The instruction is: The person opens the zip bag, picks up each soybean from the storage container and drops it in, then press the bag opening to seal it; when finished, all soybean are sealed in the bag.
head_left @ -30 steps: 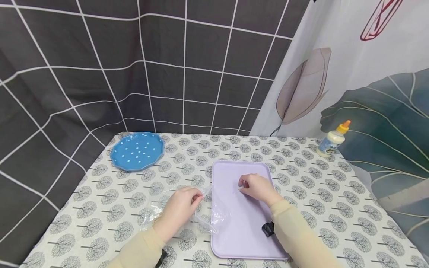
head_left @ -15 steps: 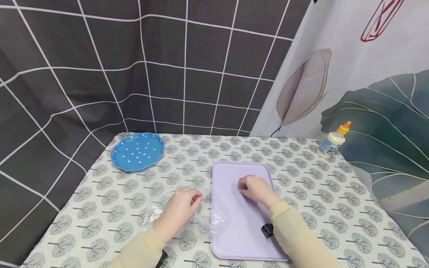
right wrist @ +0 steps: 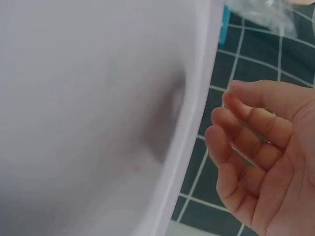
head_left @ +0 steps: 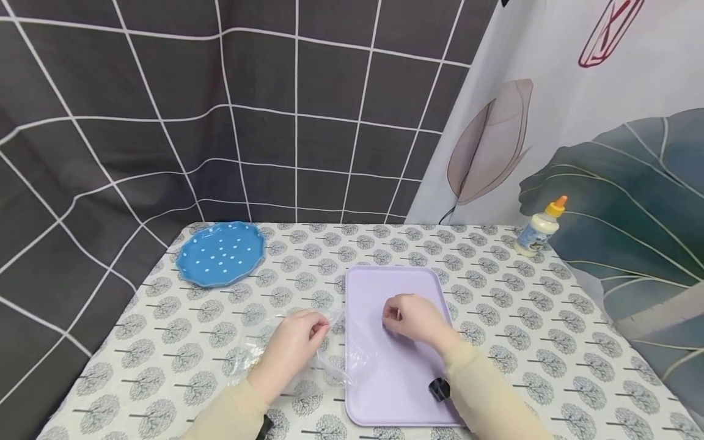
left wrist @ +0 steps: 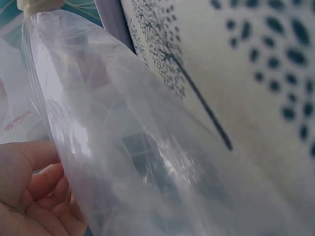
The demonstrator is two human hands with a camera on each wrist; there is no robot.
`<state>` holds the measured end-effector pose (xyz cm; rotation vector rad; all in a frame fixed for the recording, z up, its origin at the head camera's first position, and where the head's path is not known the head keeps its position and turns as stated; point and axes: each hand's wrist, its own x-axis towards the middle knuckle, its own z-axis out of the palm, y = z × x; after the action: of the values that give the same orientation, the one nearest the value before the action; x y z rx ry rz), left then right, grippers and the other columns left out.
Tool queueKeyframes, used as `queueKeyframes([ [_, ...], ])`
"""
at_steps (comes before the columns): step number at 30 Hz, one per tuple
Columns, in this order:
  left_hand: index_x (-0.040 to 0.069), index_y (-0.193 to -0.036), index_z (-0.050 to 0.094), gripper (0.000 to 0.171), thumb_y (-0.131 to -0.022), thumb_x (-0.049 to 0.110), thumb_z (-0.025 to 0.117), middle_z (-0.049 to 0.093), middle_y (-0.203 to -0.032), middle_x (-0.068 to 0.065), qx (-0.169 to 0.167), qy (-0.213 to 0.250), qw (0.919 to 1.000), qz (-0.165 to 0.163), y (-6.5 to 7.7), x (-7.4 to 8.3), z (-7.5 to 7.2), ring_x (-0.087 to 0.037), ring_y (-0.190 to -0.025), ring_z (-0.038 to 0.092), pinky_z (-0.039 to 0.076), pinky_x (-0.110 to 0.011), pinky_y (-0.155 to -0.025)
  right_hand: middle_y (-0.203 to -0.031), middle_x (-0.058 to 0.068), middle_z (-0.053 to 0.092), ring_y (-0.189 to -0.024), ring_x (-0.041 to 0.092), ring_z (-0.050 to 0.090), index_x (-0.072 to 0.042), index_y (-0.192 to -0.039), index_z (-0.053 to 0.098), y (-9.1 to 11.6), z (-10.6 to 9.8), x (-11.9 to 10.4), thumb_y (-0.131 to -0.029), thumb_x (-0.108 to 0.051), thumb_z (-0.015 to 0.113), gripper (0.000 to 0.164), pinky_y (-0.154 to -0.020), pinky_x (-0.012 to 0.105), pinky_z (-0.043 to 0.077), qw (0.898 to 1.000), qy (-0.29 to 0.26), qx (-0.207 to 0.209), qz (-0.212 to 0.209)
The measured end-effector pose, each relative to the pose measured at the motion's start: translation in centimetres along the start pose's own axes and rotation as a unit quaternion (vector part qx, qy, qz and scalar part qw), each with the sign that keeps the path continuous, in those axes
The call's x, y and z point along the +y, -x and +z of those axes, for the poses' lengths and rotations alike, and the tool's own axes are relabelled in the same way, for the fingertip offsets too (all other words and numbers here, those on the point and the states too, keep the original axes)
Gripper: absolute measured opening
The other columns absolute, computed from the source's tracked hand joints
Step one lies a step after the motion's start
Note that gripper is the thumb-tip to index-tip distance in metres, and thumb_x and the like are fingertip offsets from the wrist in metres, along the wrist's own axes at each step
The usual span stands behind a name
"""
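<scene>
A clear plastic bag spreads over the cloth and overlaps the left edge of a light purple tray. My left hand pinches the bag between thumb and fingers; the left wrist view shows the wrinkled bag filling most of the picture, beside the fingers. Over the middle of the tray is my right hand, palm down. From the right wrist view, its fingers are loosely curled with the thumb near the index fingertip, and nothing shows between them.
A blue scalloped plate with white dots lies at the back left of the tree-patterned tablecloth. At the back right stands a bottle with a yellow and orange cap. Dark checked and pale leaf-printed curtains hang behind the table.
My right hand has moved slightly left and nearer to me over the tray. The left hand keeps its hold on the bag. The head view has shifted a little.
</scene>
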<state>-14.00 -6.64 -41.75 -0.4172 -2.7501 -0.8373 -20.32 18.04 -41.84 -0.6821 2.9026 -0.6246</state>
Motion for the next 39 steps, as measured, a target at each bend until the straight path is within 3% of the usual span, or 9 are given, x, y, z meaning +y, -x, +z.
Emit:
queueKeyframes([
  [4, 0.01, -0.086, 0.069, 0.006, -0.084, 0.015, 0.069, 0.063, -0.076, 0.006, -0.004, 0.003, 1.0, -0.003, 0.0, 0.1, -0.1, -0.004, -0.069, 0.054, 0.052, -0.017, -0.063, -0.067, -0.015, 0.055, -0.058, 0.001, 0.048, -0.021, -0.079, 0.064, 0.9, -0.3, -1.3, -0.082, -0.018, 0.071, 0.008, -0.055, 0.017, 0.044, 0.999, -0.014, 0.011, -0.036],
  [15, 0.011, -0.085, 0.07, 0.004, -0.085, 0.016, 0.068, 0.062, -0.073, 0.008, 0.0, -0.004, 1.0, -0.003, -0.4, 0.3, -0.4, -0.003, -0.067, 0.053, 0.052, -0.018, -0.064, -0.074, -0.012, 0.059, -0.066, 0.004, 0.053, -0.017, -0.085, 0.068, 2.3, -0.2, -5.0, -0.082, -0.018, 0.071, 0.004, -0.059, 0.014, 0.045, 0.99, -0.002, 0.016, -0.143],
  [26, 0.013, -0.085, 0.068, 0.005, -0.087, 0.017, 0.067, 0.062, -0.075, 0.009, 0.001, 0.021, 0.9995, -0.023, -0.3, 0.1, -0.5, -0.002, -0.069, 0.055, 0.052, -0.017, -0.064, -0.072, -0.013, 0.058, -0.064, 0.002, 0.052, -0.018, -0.082, 0.067, 2.8, 0.1, -5.5, -0.084, -0.022, 0.071, 0.005, -0.058, 0.015, 0.045, 0.991, -0.002, 0.029, -0.128],
  [31, 0.013, -0.086, 0.068, 0.005, -0.088, 0.017, 0.065, 0.062, -0.075, 0.008, 0.016, 0.037, 0.9984, -0.039, -0.5, 0.2, -1.1, -0.003, -0.07, 0.056, 0.053, -0.017, -0.065, -0.059, -0.018, 0.046, -0.054, -0.004, 0.039, -0.022, -0.066, 0.058, 3.9, 0.3, -5.8, -0.087, -0.041, 0.065, 0.029, -0.052, 0.013, 0.039, 0.989, 0.008, 0.053, -0.139],
  [34, 0.013, -0.087, 0.068, 0.005, -0.088, 0.017, 0.065, 0.063, -0.075, 0.008, 0.027, 0.054, 0.9968, -0.053, -0.6, 0.3, -1.4, -0.003, -0.07, 0.056, 0.053, -0.017, -0.065, -0.053, -0.02, 0.035, -0.049, -0.005, 0.031, -0.025, -0.057, 0.046, 4.5, 0.5, -6.2, -0.084, -0.055, 0.063, 0.043, -0.048, 0.012, 0.032, 0.986, 0.01, 0.06, -0.153],
  [39, 0.011, -0.086, 0.068, 0.006, -0.087, 0.016, 0.066, 0.064, -0.075, 0.005, 0.037, 0.069, 0.9957, -0.05, -0.9, 0.7, -2.2, -0.004, -0.067, 0.057, 0.051, -0.015, -0.06, -0.049, -0.023, 0.03, -0.047, -0.005, 0.029, -0.027, -0.053, 0.04, 5.5, 0.5, -7.0, -0.077, -0.065, 0.064, 0.051, -0.047, 0.011, 0.028, 0.983, 0.041, 0.081, -0.159],
])
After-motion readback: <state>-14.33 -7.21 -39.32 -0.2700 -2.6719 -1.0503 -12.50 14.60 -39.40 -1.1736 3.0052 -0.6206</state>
